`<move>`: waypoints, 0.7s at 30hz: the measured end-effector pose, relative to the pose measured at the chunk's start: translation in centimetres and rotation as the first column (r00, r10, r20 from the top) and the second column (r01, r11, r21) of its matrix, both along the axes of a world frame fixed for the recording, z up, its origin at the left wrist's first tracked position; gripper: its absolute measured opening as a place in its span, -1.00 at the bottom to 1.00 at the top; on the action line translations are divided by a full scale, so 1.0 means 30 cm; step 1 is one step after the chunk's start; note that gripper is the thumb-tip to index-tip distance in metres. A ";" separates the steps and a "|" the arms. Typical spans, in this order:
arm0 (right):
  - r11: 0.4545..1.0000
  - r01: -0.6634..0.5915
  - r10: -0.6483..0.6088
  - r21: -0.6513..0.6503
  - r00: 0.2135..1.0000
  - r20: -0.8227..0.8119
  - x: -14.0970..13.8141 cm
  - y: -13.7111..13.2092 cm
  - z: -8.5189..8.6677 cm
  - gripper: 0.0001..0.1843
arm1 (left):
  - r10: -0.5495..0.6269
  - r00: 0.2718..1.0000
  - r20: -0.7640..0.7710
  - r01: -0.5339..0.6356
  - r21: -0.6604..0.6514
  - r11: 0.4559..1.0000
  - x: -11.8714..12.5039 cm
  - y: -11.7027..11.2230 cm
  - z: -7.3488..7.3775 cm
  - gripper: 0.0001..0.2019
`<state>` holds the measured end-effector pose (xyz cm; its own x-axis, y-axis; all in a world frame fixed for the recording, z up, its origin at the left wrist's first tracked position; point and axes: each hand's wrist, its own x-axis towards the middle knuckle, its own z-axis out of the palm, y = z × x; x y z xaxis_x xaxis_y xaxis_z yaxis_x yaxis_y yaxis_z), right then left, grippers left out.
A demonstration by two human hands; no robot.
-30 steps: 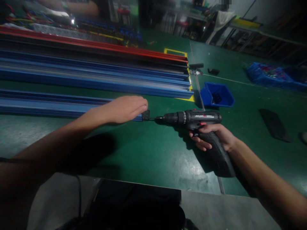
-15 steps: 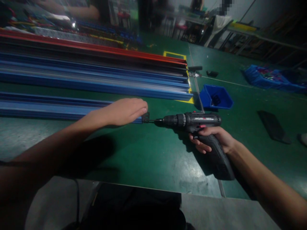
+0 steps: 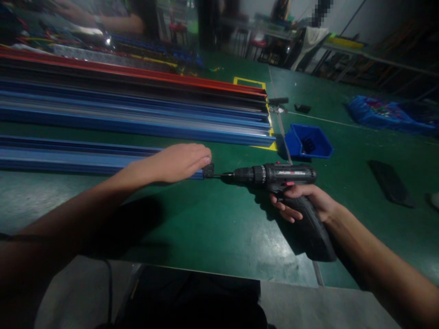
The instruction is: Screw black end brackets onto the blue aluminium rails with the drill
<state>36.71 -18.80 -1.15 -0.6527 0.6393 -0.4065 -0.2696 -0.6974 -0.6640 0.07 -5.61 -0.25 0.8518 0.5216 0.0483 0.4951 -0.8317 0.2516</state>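
My right hand [image 3: 302, 201] is wrapped around the grip of a black cordless drill [image 3: 274, 174], which lies on its side pointing left. Its thin bit reaches a small black end piece [image 3: 208, 170] at the right end of a long blue metal profile [image 3: 85, 155]. Over that same end rests my left hand [image 3: 181, 161], its fingers curled around the profile and its fingertips beside the end piece. The far side of the left fingers is hidden. Whether the bit sits in a screw is too small to tell.
Several blue, black and red profiles [image 3: 154, 107] lie side by side behind. A blue bin [image 3: 322, 145] with dark parts stands beyond the drill, and a flat black object [image 3: 391, 183] lies right. Blue trays [image 3: 384, 116] hold small pieces. Another person's arm [image 3: 120, 23] shows top left.
The whole view has shifted slightly, with things sitting a little lower in the picture. Both hands, the drill and the profile keep the same places relative to each other.
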 end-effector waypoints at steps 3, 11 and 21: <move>1.000 -0.006 0.006 -0.003 1.000 -0.008 0.006 -0.002 -0.006 -0.71 | 0.005 1.000 -0.003 -0.005 -0.005 1.000 -0.001 -0.001 0.001 -0.52; 1.000 -0.020 0.021 0.016 1.000 -0.008 0.019 -0.005 -0.028 -0.71 | 0.005 1.000 0.013 -0.004 -0.020 1.000 0.000 -0.009 0.010 -0.54; 1.000 0.021 -0.021 0.016 0.999 0.035 0.012 -0.013 -0.022 -0.72 | 0.008 1.000 0.021 -0.008 -0.023 1.000 0.008 -0.014 0.019 -0.54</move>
